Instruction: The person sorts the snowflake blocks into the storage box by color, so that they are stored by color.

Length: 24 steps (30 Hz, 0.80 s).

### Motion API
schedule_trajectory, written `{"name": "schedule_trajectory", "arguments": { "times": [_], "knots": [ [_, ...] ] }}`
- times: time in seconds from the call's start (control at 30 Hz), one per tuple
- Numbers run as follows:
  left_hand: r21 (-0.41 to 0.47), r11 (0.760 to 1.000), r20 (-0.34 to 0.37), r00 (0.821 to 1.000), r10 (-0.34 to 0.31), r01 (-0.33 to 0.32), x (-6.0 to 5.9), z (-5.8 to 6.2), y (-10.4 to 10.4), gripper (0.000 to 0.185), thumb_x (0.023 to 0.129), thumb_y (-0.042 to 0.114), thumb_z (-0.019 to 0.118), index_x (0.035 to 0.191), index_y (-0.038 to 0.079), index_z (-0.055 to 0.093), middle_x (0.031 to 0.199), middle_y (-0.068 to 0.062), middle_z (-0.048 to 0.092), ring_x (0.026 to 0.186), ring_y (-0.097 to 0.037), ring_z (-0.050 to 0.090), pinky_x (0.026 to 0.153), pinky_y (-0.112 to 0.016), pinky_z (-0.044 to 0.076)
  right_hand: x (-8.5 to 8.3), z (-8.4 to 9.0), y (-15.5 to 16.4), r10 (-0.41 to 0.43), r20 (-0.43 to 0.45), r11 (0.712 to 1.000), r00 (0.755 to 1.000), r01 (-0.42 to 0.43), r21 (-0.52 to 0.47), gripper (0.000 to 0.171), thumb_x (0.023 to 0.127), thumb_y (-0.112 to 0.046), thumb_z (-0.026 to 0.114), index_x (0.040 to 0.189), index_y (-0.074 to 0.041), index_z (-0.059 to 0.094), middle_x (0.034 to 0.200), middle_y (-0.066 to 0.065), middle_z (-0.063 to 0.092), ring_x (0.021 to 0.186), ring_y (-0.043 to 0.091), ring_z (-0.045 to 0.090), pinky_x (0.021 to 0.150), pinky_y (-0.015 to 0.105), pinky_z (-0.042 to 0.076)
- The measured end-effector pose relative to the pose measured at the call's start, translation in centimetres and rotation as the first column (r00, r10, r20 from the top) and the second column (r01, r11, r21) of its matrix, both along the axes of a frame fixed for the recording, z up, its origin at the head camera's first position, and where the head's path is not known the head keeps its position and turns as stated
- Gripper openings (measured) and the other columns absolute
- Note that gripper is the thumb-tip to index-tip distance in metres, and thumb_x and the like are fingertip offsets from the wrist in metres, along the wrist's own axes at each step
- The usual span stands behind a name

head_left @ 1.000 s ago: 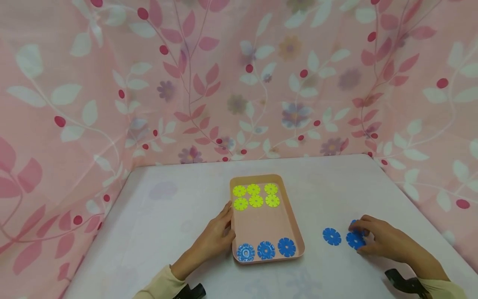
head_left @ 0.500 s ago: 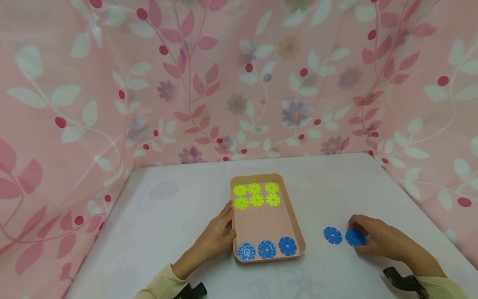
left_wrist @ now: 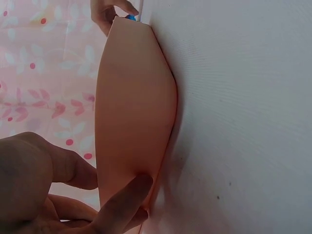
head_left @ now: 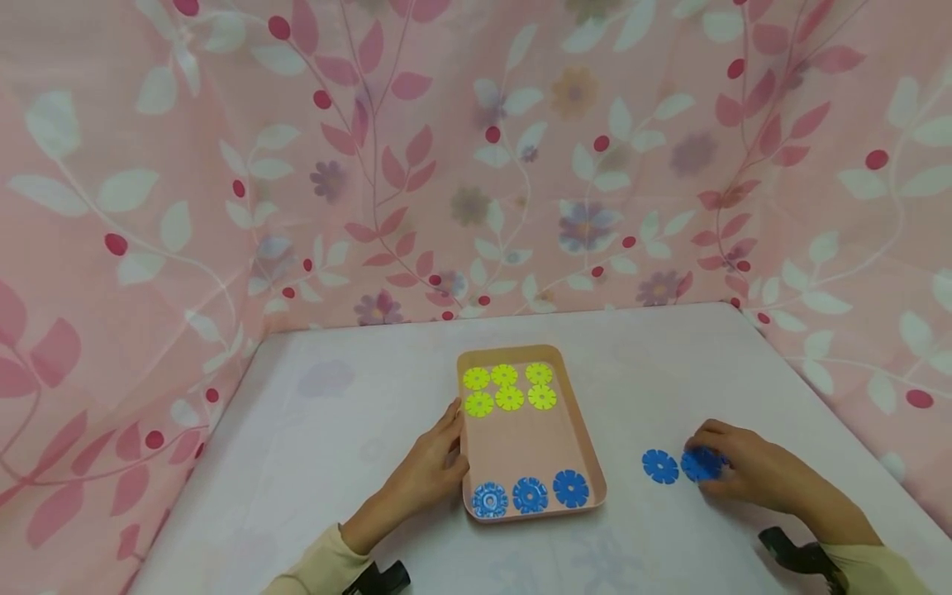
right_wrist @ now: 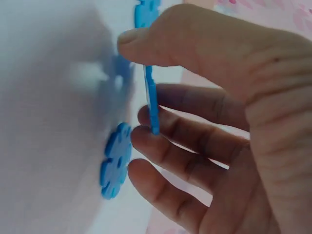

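My right hand pinches a blue notched disc with a hole in its middle, thumb on one side and fingers on the other. In the right wrist view that disc stands nearly edge-on, and notched blue also shows above the thumb. Another blue disc lies flat on the white table just left of the hand. My left hand rests against the left wall of a shallow pink tray, thumb and fingers spread along it. In the left wrist view its fingertips touch the tray's outer wall.
Several yellow-green notched discs lie in two rows at the tray's far end. Three blue discs form a row at its near end. The white table meets pink floral cloth behind and at the sides.
My right hand has moved slightly left and away from me, and the blue disc under its fingers has shifted toward the loose one. My left hand and the tray have stayed put.
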<state>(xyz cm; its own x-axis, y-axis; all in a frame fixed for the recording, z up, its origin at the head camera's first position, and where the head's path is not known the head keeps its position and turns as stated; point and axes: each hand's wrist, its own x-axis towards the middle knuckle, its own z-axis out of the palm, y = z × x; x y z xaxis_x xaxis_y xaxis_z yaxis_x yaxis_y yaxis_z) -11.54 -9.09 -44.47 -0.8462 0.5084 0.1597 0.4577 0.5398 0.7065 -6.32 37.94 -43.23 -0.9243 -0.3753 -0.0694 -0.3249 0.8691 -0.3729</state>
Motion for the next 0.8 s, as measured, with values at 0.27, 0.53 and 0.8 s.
{"name": "schedule_trajectory", "arguments": {
  "times": [0.27,0.53,0.8],
  "knots": [
    [0.015,1.0,-0.008,1.0,0.001,0.0,-0.1,0.0,0.0,0.064,0.096,-0.003,0.06,0.154,-0.013,0.035,0.165,-0.03,0.021,0.149,-0.04,0.029,0.112,-0.049,0.035,-0.9,0.6,-0.9,0.013,-0.236,0.993,0.972,-0.04,-0.111,0.041,0.077,-0.023,0.094,0.109,-0.01,0.075,0.102,-0.01,0.059,0.085,0.007,0.057,0.07,0.027,0.058],
    [0.043,0.999,-0.009,1.0,0.003,-0.003,0.0,-0.3,0.0,0.065,0.095,-0.003,0.062,0.155,-0.011,0.036,0.165,-0.03,0.022,0.149,-0.04,0.03,0.112,-0.049,0.036,-2.1,2.1,-3.3,-0.016,-0.258,0.989,0.966,-0.024,-0.149,0.042,0.077,-0.026,0.094,0.111,-0.01,0.075,0.102,-0.01,0.06,0.085,0.008,0.056,0.063,0.026,0.056],
    [0.039,0.999,-0.018,1.0,0.004,-0.004,-0.1,-0.4,0.0,0.065,0.094,-0.003,0.061,0.154,-0.013,0.036,0.164,-0.031,0.022,0.149,-0.04,0.029,0.113,-0.05,0.034,-3.4,3.8,-6.0,0.038,-0.281,0.975,0.959,-0.098,-0.2,0.046,0.076,-0.022,0.095,0.115,-0.009,0.074,0.103,-0.009,0.061,0.086,0.009,0.056,0.065,0.027,0.057]
  ]
}}
